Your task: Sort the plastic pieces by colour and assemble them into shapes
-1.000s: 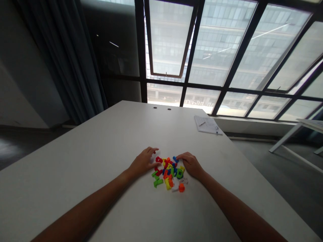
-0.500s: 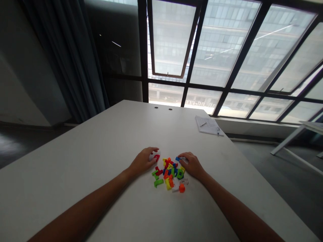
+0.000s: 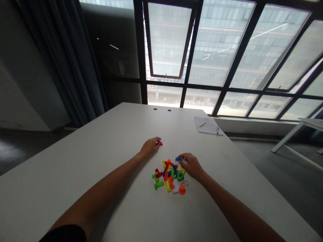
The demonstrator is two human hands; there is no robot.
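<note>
**Hands.** Your left hand [image 3: 150,147]: fingers curled and drawn together, tips touching a red plastic letter [image 3: 158,143] on the table; you cannot tell from this view whether they grip it. A black sleeve [image 3: 65,233] shows at the near end of your left forearm.

Your right hand [image 3: 191,165]: fingers curved and lowered at the far edge of the pile, over a clear plastic piece [image 3: 185,161], with a blue plastic piece [image 3: 178,159] just at the fingertips; whether either is gripped cannot be told.

**Items.** One pile of plastic letters [image 3: 169,176], loosely heaped in red, orange, yellow, green, blue and clear, lies between your hands, toward the near side of a white table [image 3: 75,161]. The red letter lies apart from the pile, on its far left.

**Surroundings.** Papers [image 3: 208,125] with a pen [image 3: 217,131] lie at the far right edge of the table. Beyond stand a large window [image 3: 214,50], a dark curtain [image 3: 58,50] at left, and a side table [image 3: 302,126] at right.
</note>
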